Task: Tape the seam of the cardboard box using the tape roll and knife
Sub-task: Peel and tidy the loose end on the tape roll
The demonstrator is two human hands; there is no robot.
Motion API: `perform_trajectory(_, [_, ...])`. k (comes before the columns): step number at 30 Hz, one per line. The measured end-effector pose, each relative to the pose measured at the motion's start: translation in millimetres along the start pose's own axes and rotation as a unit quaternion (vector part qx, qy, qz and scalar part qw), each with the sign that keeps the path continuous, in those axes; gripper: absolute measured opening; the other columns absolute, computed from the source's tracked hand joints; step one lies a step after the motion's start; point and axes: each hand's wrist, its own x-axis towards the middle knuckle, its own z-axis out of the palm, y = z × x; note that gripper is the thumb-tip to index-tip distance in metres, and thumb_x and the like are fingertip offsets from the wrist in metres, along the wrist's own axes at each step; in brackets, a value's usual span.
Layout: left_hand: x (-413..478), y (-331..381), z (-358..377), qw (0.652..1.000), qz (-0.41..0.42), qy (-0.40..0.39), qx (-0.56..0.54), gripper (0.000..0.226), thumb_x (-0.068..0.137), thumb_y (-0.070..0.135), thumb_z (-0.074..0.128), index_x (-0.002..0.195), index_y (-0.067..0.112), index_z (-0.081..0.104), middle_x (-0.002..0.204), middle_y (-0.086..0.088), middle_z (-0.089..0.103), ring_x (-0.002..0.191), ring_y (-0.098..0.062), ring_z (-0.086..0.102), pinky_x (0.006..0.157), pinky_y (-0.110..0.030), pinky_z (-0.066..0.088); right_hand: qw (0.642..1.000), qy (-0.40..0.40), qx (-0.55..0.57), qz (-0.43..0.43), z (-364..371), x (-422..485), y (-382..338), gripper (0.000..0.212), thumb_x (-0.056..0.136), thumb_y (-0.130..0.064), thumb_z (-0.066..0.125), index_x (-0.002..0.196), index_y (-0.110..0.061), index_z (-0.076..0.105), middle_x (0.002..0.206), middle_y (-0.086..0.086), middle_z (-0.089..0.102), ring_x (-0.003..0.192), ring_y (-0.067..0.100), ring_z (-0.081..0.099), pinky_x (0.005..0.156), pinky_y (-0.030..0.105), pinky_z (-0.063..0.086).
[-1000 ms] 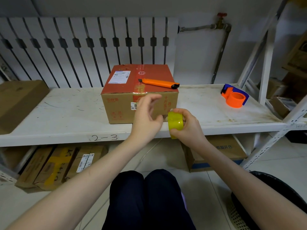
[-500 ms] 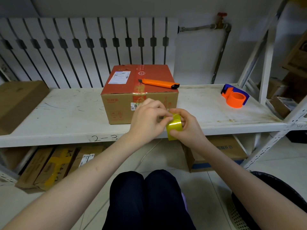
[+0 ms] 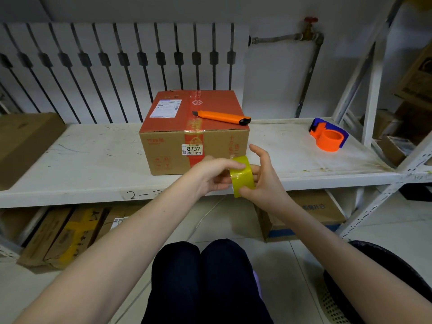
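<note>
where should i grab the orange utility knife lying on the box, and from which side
Probably best: pinch the utility knife across its orange mid-body, coming from above. It lies flat on the cardboard box, blade tip left, black end at the right edge, both long sides free.

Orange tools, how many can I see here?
2. The knife lies on top of the cardboard box; the tape dispenser stands on the white shelf, far right. The surrounding boxes could conceal more.
</note>
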Motion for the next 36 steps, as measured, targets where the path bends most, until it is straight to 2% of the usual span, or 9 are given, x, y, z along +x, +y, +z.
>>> perform_trajectory(6, [13, 2, 7, 0.983, -0.032, -0.013, -0.181, 0.001, 0.084, 0.009, 0.060, 0.084, 0.008, 0.060, 0.077, -0.008, 0.065, 0.071, -0.020, 0.064, 0.063, -0.028, 0.055, 0.999, -0.022, -0.013, -0.023, -9, 0, 7, 0.089, 0.073, 0.003, 0.070, 0.139, -0.033, 0.022, 0.089, 0.011, 0.067, 0.076, 0.030, 0.065, 0.067, 0.047, 0.055])
perform_trajectory(12, [32, 0, 20, 0.970, -0.066, -0.027, -0.231, 0.012, 0.090, 0.015, 0.053, 0.083, 0.008, 0.060, 0.052, -0.006, 0.069, 0.048, -0.016, 0.067, 0.051, -0.024, 0.056, 0.998, 0.022, 0.061, -0.013, -29, 6, 30, 0.066, 0.079, 0.008, 0.061, 0.133, -0.021, 0.035, 0.091, 0.011, 0.066, 0.085, 0.027, 0.064, 0.073, 0.039, 0.055])
perform_trajectory(17, [49, 6, 42, 0.962, -0.070, -0.028, -0.262, 0.028, 0.098, 0.019, 0.038, 0.074, 0.008, 0.049, 0.032, -0.004, 0.049, 0.047, -0.015, 0.069, 0.082, -0.024, 0.048, 0.985, 0.038, 0.165, 0.014, -58, 13, 61, 0.026, 0.083, 0.000, 0.063, 0.108, 0.005, 0.057, 0.091, 0.011, 0.070, 0.085, 0.020, 0.066, 0.079, 0.032, 0.055])
perform_trajectory(19, [60, 7, 51, 0.971, -0.068, -0.033, -0.228, 0.033, 0.100, 0.015, 0.032, 0.070, 0.011, 0.044, 0.030, -0.002, 0.046, 0.043, -0.012, 0.067, 0.087, -0.023, 0.045, 0.976, 0.045, 0.211, 0.020, -69, 16, 71, 0.027, 0.083, -0.001, 0.062, 0.108, 0.007, 0.059, 0.088, 0.005, 0.072, 0.083, 0.017, 0.066, 0.078, 0.027, 0.055])
perform_trajectory(21, [72, 10, 59, 0.987, -0.072, -0.040, -0.141, 0.031, 0.100, 0.019, 0.030, 0.075, 0.013, 0.046, 0.034, 0.000, 0.054, 0.032, -0.009, 0.057, 0.067, -0.025, 0.045, 0.972, 0.050, 0.229, 0.027, -80, 18, 80, 0.027, 0.082, -0.009, 0.060, 0.108, -0.002, 0.061, 0.091, 0.004, 0.071, 0.086, 0.019, 0.066, 0.078, 0.029, 0.055])
perform_trajectory(25, [93, 24, 73, 0.993, -0.034, -0.001, 0.111, 0.026, 0.099, 0.033, 0.033, 0.108, 0.013, 0.047, 0.071, -0.005, 0.069, 0.053, -0.016, 0.062, 0.056, -0.025, 0.039, 0.968, 0.148, 0.198, 0.043, -103, 35, 92, 0.022, 0.087, -0.010, 0.060, 0.109, -0.007, 0.059, 0.095, 0.007, 0.066, 0.085, 0.015, 0.063, 0.075, 0.026, 0.053])
perform_trajectory(29, [109, 37, 86, 0.938, 0.124, 0.056, 0.318, 0.028, 0.089, 0.032, 0.051, 0.112, 0.014, 0.049, 0.097, -0.006, 0.063, 0.081, -0.022, 0.062, 0.069, -0.033, 0.048, 0.963, 0.261, -0.054, 0.040, -129, 70, 104, 0.019, 0.086, -0.005, 0.061, 0.104, -0.008, 0.062, 0.095, 0.002, 0.063, 0.083, 0.012, 0.058, 0.069, 0.022, 0.046])
perform_trajectory(33, [113, 64, 90, 0.830, 0.327, 0.117, 0.437, 0.017, 0.085, 0.020, 0.055, 0.102, 0.018, 0.060, 0.097, 0.000, 0.065, 0.092, -0.021, 0.060, 0.079, -0.039, 0.052, 0.928, 0.269, -0.253, 0.055, -148, 110, 130, 0.025, 0.082, -0.011, 0.063, 0.106, -0.011, 0.067, 0.105, 0.006, 0.068, 0.093, 0.023, 0.059, 0.076, 0.029, 0.044])
perform_trajectory(36, [119, 84, 88, 0.755, 0.411, 0.163, 0.484, 0.016, 0.084, 0.016, 0.054, 0.098, 0.017, 0.061, 0.101, -0.003, 0.065, 0.095, -0.024, 0.059, 0.077, -0.039, 0.051, 0.882, 0.252, -0.390, 0.081, -157, 137, 146, 0.024, 0.081, -0.024, 0.065, 0.104, -0.015, 0.068, 0.099, 0.013, 0.070, 0.090, 0.034, 0.060, 0.066, 0.035, 0.046])
